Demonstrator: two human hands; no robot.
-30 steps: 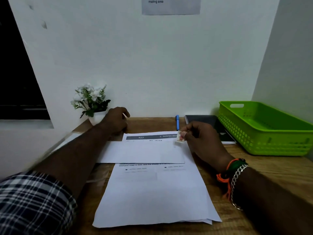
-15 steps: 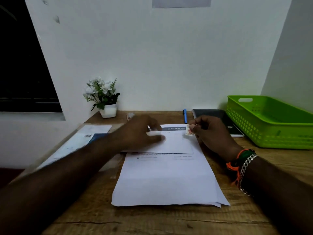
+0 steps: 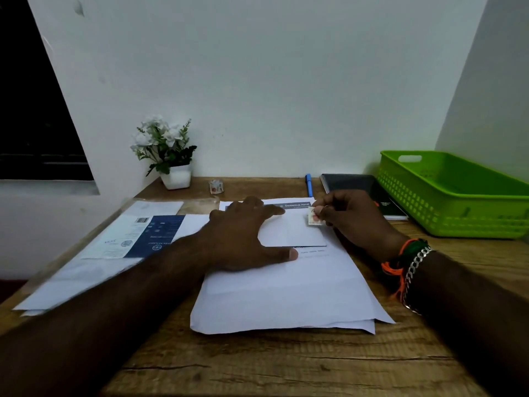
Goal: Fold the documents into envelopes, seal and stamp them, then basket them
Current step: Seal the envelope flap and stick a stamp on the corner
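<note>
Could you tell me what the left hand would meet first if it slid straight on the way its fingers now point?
Probably the stamp pinched by the right hand: the left hand lies flat on the envelope, fingers pointing right and slightly away. Depth is unclear.

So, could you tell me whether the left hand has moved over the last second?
Yes. The left hand was back beside the flower pot; it has come forward and rightward, and now rests flat on the envelope.
</note>
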